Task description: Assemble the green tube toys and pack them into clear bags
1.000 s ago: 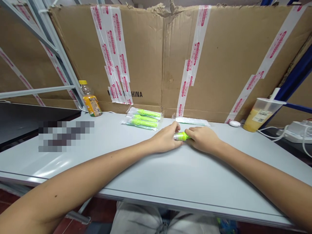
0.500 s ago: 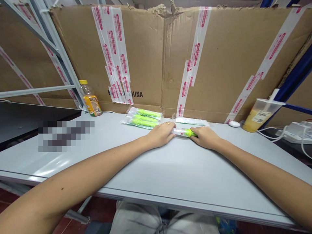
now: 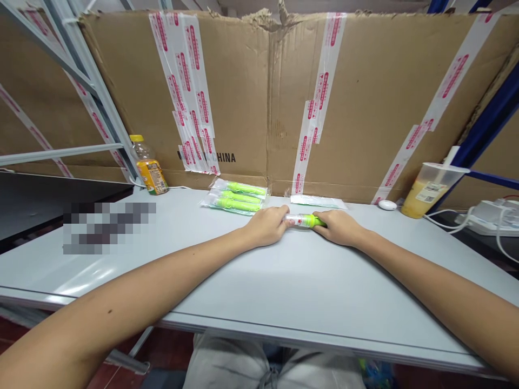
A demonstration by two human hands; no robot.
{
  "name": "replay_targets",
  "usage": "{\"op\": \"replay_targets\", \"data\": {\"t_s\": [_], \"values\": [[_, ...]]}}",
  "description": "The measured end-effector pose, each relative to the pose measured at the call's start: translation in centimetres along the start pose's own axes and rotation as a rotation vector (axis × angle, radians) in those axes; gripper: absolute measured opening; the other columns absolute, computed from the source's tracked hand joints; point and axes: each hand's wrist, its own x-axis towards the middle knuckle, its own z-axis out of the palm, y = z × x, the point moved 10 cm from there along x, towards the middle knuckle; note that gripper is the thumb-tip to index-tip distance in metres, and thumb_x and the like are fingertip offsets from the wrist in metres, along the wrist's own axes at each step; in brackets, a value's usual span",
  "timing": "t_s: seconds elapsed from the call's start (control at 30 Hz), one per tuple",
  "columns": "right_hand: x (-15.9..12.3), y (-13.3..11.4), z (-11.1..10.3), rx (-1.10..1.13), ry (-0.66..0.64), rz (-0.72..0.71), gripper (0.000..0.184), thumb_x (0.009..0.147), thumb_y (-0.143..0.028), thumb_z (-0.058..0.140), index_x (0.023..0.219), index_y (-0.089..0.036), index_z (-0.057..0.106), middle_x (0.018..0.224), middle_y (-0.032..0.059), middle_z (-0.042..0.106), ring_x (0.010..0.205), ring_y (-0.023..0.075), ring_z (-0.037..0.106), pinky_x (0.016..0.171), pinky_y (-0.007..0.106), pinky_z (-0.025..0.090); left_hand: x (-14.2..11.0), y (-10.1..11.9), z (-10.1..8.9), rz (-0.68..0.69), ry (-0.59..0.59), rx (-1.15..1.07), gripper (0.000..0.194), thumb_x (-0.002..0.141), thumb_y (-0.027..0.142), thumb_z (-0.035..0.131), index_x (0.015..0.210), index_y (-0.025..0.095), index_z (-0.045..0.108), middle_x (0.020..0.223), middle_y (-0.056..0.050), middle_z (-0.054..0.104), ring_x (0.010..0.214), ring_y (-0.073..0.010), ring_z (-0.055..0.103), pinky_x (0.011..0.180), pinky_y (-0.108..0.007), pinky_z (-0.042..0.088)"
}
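A clear tube with a lime-green end [image 3: 300, 220] lies sideways between my two hands, just above or on the light grey table. My left hand [image 3: 268, 226] is closed around its clear left end, which the fingers hide. On the other side, my right hand [image 3: 335, 227] grips the green end with thumb and fingers. Behind my left hand, several lime-green items in clear plastic sleeves [image 3: 237, 195] lie side by side. A flat white packet in clear wrap [image 3: 318, 202] rests behind my right hand.
Taped cardboard [image 3: 239, 97] walls off the table's [image 3: 259, 286] back edge. A yellow-capped bottle [image 3: 151, 170] stands at the back left. A plastic drink cup [image 3: 432, 192], a white round object [image 3: 387, 205] and a power strip with cables [image 3: 482, 219] sit at the right.
My left hand has rolled slightly on the tube, and its ring no longer shows. My right hand keeps its hold on the green end. The view has shifted a little.
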Motion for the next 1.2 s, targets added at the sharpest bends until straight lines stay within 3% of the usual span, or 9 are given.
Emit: {"op": "replay_targets", "data": {"t_s": [0.13, 0.3, 0.37, 0.43, 0.5, 0.57, 0.7, 1.2], "values": [[0.0, 0.0, 0.0, 0.013, 0.008, -0.013, 0.026, 0.097, -0.039, 0.046, 0.101, -0.019, 0.063, 0.09, 0.0078, 0.072, 0.078, 0.0209, 0.064, 0.063, 0.028, 0.032, 0.1, -0.3, 0.2, -0.022, -0.001, -0.038, 0.037, 0.1, 0.045, 0.034, 0.106, 0.019, 0.059, 0.094, -0.011, 0.07, 0.087, -0.027, 0.064, 0.071, -0.034, 0.041], [-0.1, -0.4, 0.0, -0.006, 0.004, -0.028, 0.02, 0.096, -0.034, 0.047, 0.096, -0.019, 0.061, 0.087, 0.0071, 0.071, 0.076, 0.0204, 0.063, 0.063, 0.028, 0.03, 0.4, -1.3, 0.9, -0.118, -0.027, -0.272, 0.062, 0.102, 0.054, 0.016, 0.072, 0.019, 0.057, 0.069, -0.007, 0.063, 0.069, -0.0215, 0.059, 0.064, -0.032, 0.037], [-0.1, -0.5, -0.1, -0.016, 0.002, -0.021, 0.02, 0.096, -0.034, 0.047, 0.095, -0.019, 0.06, 0.087, 0.0075, 0.071, 0.076, 0.0204, 0.063, 0.062, 0.028, 0.03, 0.4, -1.4, 0.8, -0.12, -0.001, -0.345, 0.06, 0.101, 0.057, 0.018, 0.076, 0.019, 0.056, 0.068, -0.004, 0.061, 0.068, -0.0201, 0.058, 0.064, -0.031, 0.037], [-0.1, -0.6, -0.2, -0.02, 0.0, -0.017, 0.021, 0.096, -0.035, 0.046, 0.094, -0.019, 0.06, 0.086, 0.0075, 0.071, 0.075, 0.0203, 0.062, 0.062, 0.028, 0.029, 0.3, -1.3, 0.5, -0.106, 0.032, -0.386, 0.046, 0.098, 0.058, 0.03, 0.095, 0.02, 0.056, 0.071, -0.001, 0.06, 0.07, -0.0193, 0.058, 0.064, -0.03, 0.037], [-0.1, -0.7, -0.3, -0.02, 0.001, -0.017, 0.021, 0.096, -0.035, 0.046, 0.093, -0.02, 0.059, 0.085, 0.0073, 0.07, 0.074, 0.0201, 0.062, 0.061, 0.028, 0.028, 0.2, -1.0, 0.4, -0.083, 0.041, -0.38, 0.036, 0.092, 0.052, 0.046, 0.111, 0.022, 0.048, 0.074, 0.002, 0.06, 0.07, -0.0188, 0.057, 0.064, -0.029, 0.038], [-0.1, -0.6, -0.3, -0.022, 0.005, -0.014, 0.02, 0.096, -0.035, 0.046, 0.092, -0.02, 0.059, 0.085, 0.007, 0.07, 0.074, 0.02, 0.061, 0.061, 0.028, 0.028, 0.0, -0.6, 0.4, -0.051, 0.026, -0.335, 0.035, 0.086, 0.04, 0.054, 0.114, 0.022, 0.043, 0.076, 0.003, 0.058, 0.07, -0.0186, 0.057, 0.063, -0.029, 0.038], [-0.1, -0.5, -0.3, -0.023, 0.007, -0.004, 0.02, 0.095, -0.035, 0.046, 0.09, -0.02, 0.058, 0.083, 0.0068, 0.07, 0.073, 0.0199, 0.061, 0.06, 0.028, 0.027, -0.1, -0.1, 0.4, -0.025, 0.002, -0.268, 0.028, 0.084, 0.03, 0.051, 0.109, 0.022, 0.042, 0.077, 0.001, 0.058, 0.069, -0.0197, 0.057, 0.063, -0.03, 0.038], [-0.1, -0.4, -0.3, -0.015, 0.003, 0.015, 0.022, 0.096, -0.036, 0.045, 0.092, -0.02, 0.059, 0.083, 0.0066, 0.07, 0.072, 0.0198, 0.061, 0.06, 0.028, 0.028, 0.1, -0.6, 0.7, -0.056, -0.034, -0.283, 0.026, 0.091, 0.04, 0.048, 0.108, 0.021, 0.049, 0.087, -0.004, 0.065, 0.08, -0.0225, 0.061, 0.068, -0.031, 0.04]]}}
